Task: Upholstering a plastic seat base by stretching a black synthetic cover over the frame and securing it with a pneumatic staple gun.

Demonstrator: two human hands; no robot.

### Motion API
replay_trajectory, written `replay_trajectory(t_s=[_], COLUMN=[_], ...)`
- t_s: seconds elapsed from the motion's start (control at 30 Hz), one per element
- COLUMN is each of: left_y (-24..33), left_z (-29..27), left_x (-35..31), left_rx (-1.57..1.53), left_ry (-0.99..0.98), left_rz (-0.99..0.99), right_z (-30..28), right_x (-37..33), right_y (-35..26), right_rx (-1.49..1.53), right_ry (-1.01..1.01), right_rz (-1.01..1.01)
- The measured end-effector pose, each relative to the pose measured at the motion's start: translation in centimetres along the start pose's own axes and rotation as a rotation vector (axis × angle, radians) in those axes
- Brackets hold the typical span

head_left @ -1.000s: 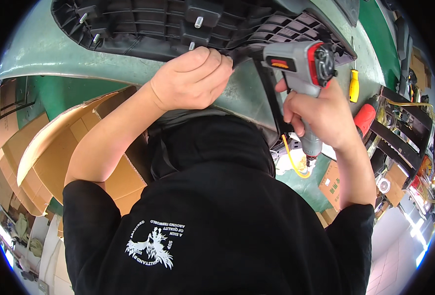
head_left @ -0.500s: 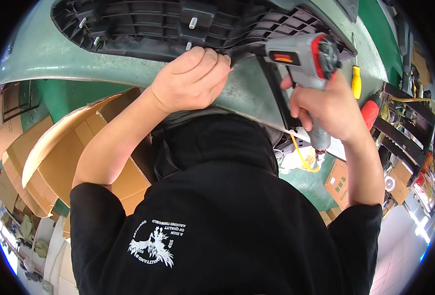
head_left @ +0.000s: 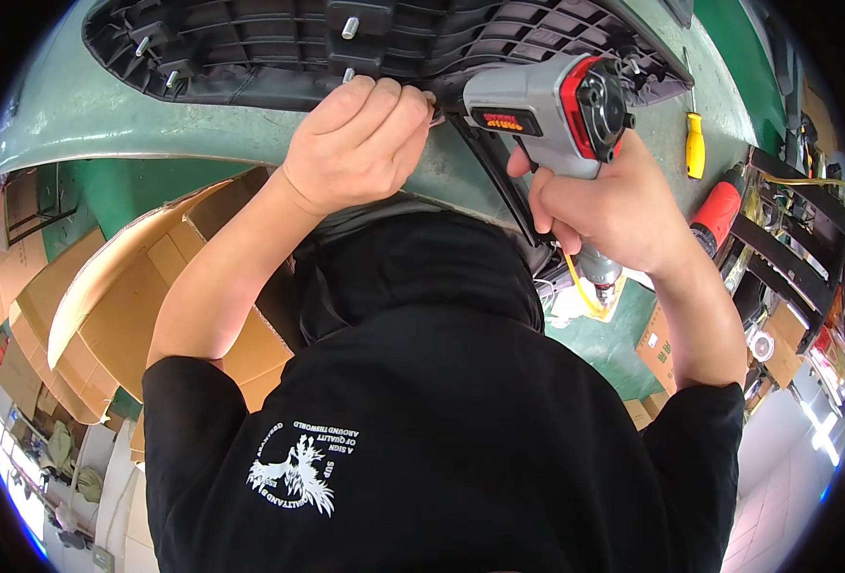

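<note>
A black ribbed plastic shell (head_left: 250,50) lies on the bench, with several metal bolts (head_left: 350,29) standing out of it. Black cover material (head_left: 269,88) runs along its near edge. There my left hand (head_left: 351,143) is closed in a pinch on the cover's edge, its fingertips partly hidden. My right hand (head_left: 602,205) grips a grey and red air staple gun (head_left: 527,91) by the handle, index finger by the trigger. The gun's dark nose points left at the shell's near edge, just beside my left fingertips; whether it touches is hard to see.
The green-grey bench (head_left: 183,129) has a curved near edge. A yellow-handled screwdriver (head_left: 695,148) lies on its right, near a red-bodied tool (head_left: 718,210) and a black rack (head_left: 776,253). A yellow hose (head_left: 585,288) hangs below the gun. Open cardboard boxes (head_left: 145,296) stand at lower left.
The staple gun and my right hand have moved left, bringing the nose closer to my left hand. The shell and my left hand have shifted slightly left and up in view.
</note>
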State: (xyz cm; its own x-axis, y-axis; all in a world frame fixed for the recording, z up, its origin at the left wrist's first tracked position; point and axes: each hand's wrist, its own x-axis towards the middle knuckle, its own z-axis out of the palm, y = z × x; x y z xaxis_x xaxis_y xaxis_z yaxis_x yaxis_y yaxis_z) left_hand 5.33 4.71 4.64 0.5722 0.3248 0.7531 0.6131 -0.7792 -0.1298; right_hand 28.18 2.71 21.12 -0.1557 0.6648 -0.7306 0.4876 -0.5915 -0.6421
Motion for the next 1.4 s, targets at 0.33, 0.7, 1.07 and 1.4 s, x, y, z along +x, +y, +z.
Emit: replay_trajectory(t_s=[0.33, 0.7, 1.07, 1.4], left_y=[1.0, 1.2, 1.3, 0.8], left_z=[-0.3, -0.5, -0.6, -1.3], left_x=[0.2, -0.9, -0.2, 0.9], left_rx=[0.062, -0.016, 0.022, -0.023], left_ry=[-0.026, -0.080, -0.092, -0.117], left_rz=[-0.059, -0.157, -0.191, -0.201], right_z=[-0.4, 0.4, -2.5, -7.5], right_x=[0.9, 1.4, -1.4, -5.8], right_y=[-0.1, -0.7, 0.8, 11.3], right_rx=[-0.076, -0.123, -0.020, 0.035], right_ry=[-0.010, -0.023, 0.052, 0.424], right_rz=[0.032, 0.073, -0.011, 0.132])
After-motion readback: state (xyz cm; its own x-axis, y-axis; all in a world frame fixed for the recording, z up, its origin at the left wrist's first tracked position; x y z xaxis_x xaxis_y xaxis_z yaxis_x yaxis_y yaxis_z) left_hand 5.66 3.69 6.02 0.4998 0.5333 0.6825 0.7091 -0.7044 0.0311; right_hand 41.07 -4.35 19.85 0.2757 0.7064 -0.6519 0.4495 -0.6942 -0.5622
